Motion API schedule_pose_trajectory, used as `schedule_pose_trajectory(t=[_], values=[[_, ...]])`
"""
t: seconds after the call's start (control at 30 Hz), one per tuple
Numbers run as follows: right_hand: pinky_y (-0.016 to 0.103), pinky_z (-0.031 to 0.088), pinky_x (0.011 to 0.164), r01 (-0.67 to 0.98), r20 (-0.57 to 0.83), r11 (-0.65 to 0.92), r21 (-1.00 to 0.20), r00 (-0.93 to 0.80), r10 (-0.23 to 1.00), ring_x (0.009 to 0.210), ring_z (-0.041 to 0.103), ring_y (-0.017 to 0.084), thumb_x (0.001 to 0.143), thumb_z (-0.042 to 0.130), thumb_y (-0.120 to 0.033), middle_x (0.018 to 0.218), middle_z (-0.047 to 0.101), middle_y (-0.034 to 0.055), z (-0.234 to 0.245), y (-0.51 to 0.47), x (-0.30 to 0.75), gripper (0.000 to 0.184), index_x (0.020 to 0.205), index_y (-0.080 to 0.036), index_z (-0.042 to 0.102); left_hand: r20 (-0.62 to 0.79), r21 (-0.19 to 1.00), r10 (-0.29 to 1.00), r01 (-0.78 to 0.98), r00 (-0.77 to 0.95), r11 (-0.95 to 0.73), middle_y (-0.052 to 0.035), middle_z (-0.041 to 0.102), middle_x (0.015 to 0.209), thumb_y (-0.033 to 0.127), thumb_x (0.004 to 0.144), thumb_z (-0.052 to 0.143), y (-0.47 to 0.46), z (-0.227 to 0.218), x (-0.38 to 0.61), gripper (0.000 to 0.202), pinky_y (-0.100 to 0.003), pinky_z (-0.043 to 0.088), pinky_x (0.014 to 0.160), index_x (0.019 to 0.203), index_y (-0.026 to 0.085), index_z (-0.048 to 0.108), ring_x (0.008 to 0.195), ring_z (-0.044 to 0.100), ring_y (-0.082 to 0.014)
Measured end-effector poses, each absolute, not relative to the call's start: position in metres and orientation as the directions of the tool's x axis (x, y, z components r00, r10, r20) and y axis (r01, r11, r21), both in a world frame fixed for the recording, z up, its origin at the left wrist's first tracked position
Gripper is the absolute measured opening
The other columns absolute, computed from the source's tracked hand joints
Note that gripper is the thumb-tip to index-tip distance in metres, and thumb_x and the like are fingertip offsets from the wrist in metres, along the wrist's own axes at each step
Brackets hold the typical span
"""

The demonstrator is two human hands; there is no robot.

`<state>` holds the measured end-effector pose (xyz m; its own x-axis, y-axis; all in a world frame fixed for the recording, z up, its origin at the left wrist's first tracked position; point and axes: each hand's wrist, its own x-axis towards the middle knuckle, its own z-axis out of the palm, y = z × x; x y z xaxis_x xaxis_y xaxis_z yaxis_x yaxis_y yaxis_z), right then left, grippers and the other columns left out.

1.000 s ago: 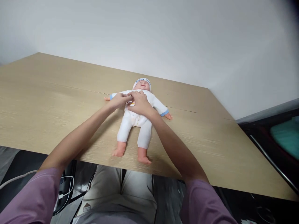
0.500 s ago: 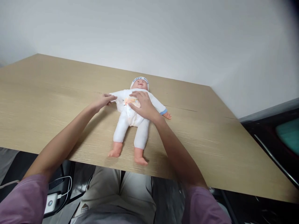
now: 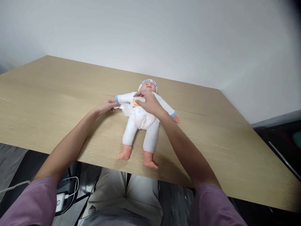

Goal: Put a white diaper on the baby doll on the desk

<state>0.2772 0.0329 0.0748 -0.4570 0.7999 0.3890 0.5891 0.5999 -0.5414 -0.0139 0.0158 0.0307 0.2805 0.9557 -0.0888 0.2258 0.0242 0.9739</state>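
A baby doll (image 3: pixel 151 139) in a white suit with blue cuffs and a lettered white cap lies on its back, feet toward me. Round its hips and belly is a white diaper (image 3: pixel 143 121) with an orange print at the front. My left hand (image 3: pixel 107 106) is closed in a pinch on the diaper's thin side wing, drawn out to the left below the doll's arm. My right hand (image 3: pixel 150 102) rests on the doll's belly at the diaper's front, thumb and fingers apart; it hides part of the print and the doll's chest.
The doll lies on a light wooden table (image 3: pixel 70 110), whose front edge runs just beyond its feet. A pale wall (image 3: pixel 141 37) stands behind. Below left, a white device (image 3: pixel 60 201) with a cable sits on a black chair. A dark object (image 3: pixel 279 141) is at the right edge.
My left hand has pulled the diaper's wing outward and slightly down, baring the doll's cuff. My right hand stays on the belly. The whole view has shifted a little.
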Motion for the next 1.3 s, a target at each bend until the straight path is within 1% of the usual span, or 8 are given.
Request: schedule_pose_trajectory(t=[0.1,0.2,0.37,0.53,0.7,0.83,1.03,1.3], values=[[0.056,0.051,0.121,0.484,0.339,0.765,-0.425,-0.699,0.63,0.137,0.068,0.034,0.099,0.058,-0.025,0.143,0.079,0.0085,0.084,0.031,0.279,0.034,0.119,-0.031,0.085,-0.087,0.979,0.952,0.2,0.294,0.028,-0.0012,0.06,0.073,0.053,0.074,0.093,0.014,0.031,-0.014,0.041,-0.028,0.04,0.063,0.078,0.019,0.071,0.068,0.051,-0.0141],[0.051,0.051,0.116,0.411,0.193,0.826,-0.385,-0.84,0.508,0.122,0.072,0.031,0.1,0.056,-0.028,0.128,0.085,0.0052,0.089,0.031,0.28,0.035,0.114,-0.031,0.088,-0.108,0.984,0.957,0.169,0.269,0.064,-0.0009,0.058,0.071,0.054,0.073,0.094,0.013,0.031,-0.011,0.043,-0.029,0.037,0.062,0.075,0.02,0.068,0.065,0.049,-0.0134],[0.055,0.046,0.121,0.475,0.103,0.82,-0.319,-0.843,0.528,0.11,0.07,0.03,0.103,0.054,-0.03,0.103,0.087,0.0033,0.08,0.04,0.271,0.034,0.094,-0.03,0.087,-0.156,0.986,0.968,0.095,0.195,0.14,-0.0014,0.061,0.075,0.052,0.075,0.093,0.021,0.035,0.003,0.042,-0.03,0.037,0.065,0.075,0.019,0.066,0.065,0.05,-0.0117],[0.056,0.034,0.133,0.501,0.09,0.832,-0.238,-0.841,0.533,0.099,0.064,0.027,0.103,0.054,-0.025,0.086,0.079,0.0027,0.077,0.045,0.26,0.038,0.07,-0.028,0.074,-0.147,0.989,0.964,0.041,0.22,0.142,-0.0019,0.065,0.078,0.046,0.078,0.091,0.033,0.047,0.027,0.034,-0.03,0.037,0.066,0.081,0.018,0.071,0.066,0.051,-0.0118],[0.056,0.043,0.122,0.575,0.296,0.796,-0.187,-0.74,0.604,0.114,0.065,0.033,0.103,0.057,-0.028,0.108,0.077,0.0107,0.081,0.024,0.268,0.025,0.089,-0.026,0.078,-0.143,0.99,0.955,0.041,0.259,0.137,-0.0018,0.062,0.078,0.044,0.084,0.087,0.027,0.06,0.053,0.031,-0.03,0.035,0.065,0.08,0.017,0.072,0.066,0.048,-0.0113],[0.054,0.049,0.109,0.688,0.461,0.664,-0.292,-0.507,0.728,0.117,0.064,0.036,0.099,0.066,-0.03,0.115,0.074,0.0126,0.078,0.002,0.279,0.005,0.101,-0.026,0.069,-0.135,0.991,0.96,0.037,0.245,0.13,-0.0023,0.058,0.075,0.038,0.089,0.085,0.023,0.067,0.07,0.03,-0.031,0.035,0.067,0.075,0.016,0.07,0.068,0.047,-0.0119],[0.044,0.054,0.091,0.597,0.432,0.545,-0.589,-0.337,0.836,0.098,0.067,0.028,0.092,0.084,-0.038,0.108,0.071,0.0053,0.07,-0.002,0.283,0.037,0.109,-0.028,0.052,-0.115,0.992,0.943,0.09,0.311,0.091,-0.0025,0.054,0.072,0.036,0.089,0.084,0.022,0.07,0.09,0.028,-0.033,0.034,0.067,0.073,0.016,0.073,0.068,0.044,-0.0137],[0.044,0.052,0.088,0.679,0.437,0.516,-0.523,-0.306,0.846,0.101,0.065,0.029,0.095,0.089,-0.051,0.112,0.071,0.0068,0.077,-0.005,0.296,0.043,0.11,-0.028,0.056,-0.079,0.996,0.956,0.07,0.283,0.061,-0.0015,0.053,0.07,0.042,0.092,0.087,0.024,0.064,0.092,0.038,-0.033,0.038,0.069,0.07,0.019,0.065,0.067,0.046,-0.0142]])
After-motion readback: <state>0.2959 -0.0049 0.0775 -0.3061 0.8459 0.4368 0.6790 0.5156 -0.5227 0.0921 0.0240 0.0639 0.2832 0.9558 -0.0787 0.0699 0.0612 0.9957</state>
